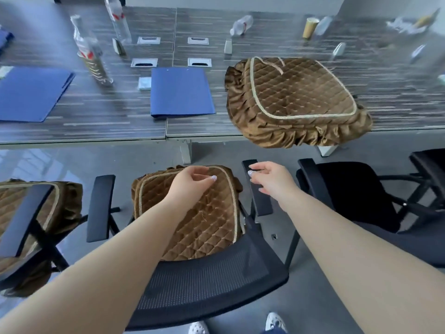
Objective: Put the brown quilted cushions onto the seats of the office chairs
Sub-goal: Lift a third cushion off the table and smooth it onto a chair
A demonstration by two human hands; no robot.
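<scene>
The left hand [190, 182] hovered over the quilted cushion [192, 213] on the middle chair [207, 285], fingers loosely curled, holding nothing; whether it touched the fabric could not be told. The right hand [269, 177] hung above that chair's right armrest [258, 196], fingers relaxed and apart. The forearm hid part of the cushion. Its brown velvet bore diamond stitching, pale cord piping and a ruffled skirt. A second cushion [293, 97] lay on the bench [101, 112], overhanging the edge. A third [36, 208] sat on the left chair [21, 222], cut off. The right chair [356, 189] showed a bare black seat. Blurred bottles [94, 56] and blue folders [181, 91] stood beyond.
</scene>
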